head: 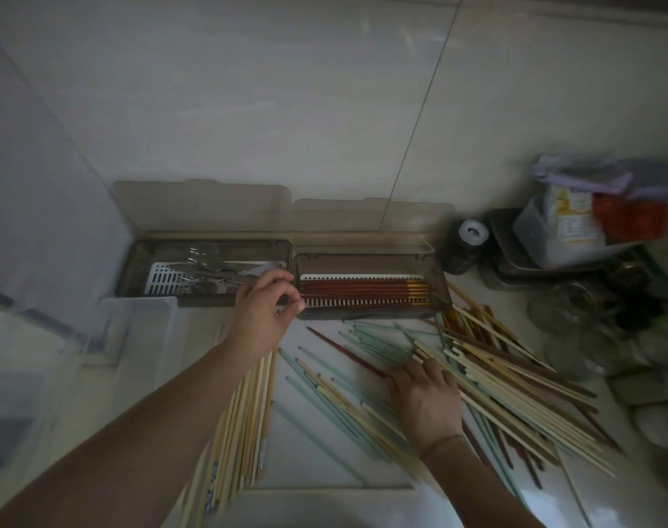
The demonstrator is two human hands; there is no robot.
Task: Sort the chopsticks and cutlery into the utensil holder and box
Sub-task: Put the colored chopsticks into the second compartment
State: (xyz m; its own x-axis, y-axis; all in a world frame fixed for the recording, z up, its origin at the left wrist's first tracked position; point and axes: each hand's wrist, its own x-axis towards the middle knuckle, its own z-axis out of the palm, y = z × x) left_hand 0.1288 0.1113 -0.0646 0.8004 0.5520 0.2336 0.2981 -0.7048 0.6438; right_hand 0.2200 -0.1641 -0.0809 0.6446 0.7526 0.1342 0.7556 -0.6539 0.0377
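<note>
Two boxes (pixel 370 295) at far wall: left w/ cutlery (pixel 206 272), right w/ red chopsticks (pixel 362 289). Left hand (pixel 263 314) grip loosely curled, holds nothing I can make out; right hand (pixel 425 398) flat on loose chopsticks (pixel 496 383) on worktop (pixel 324 466).

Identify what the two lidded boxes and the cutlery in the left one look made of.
Boxes: likely smoky translucent plastic, since the wall shows through their raised lids. Cutlery: probably polished steel, silvery with bright glints.
</note>
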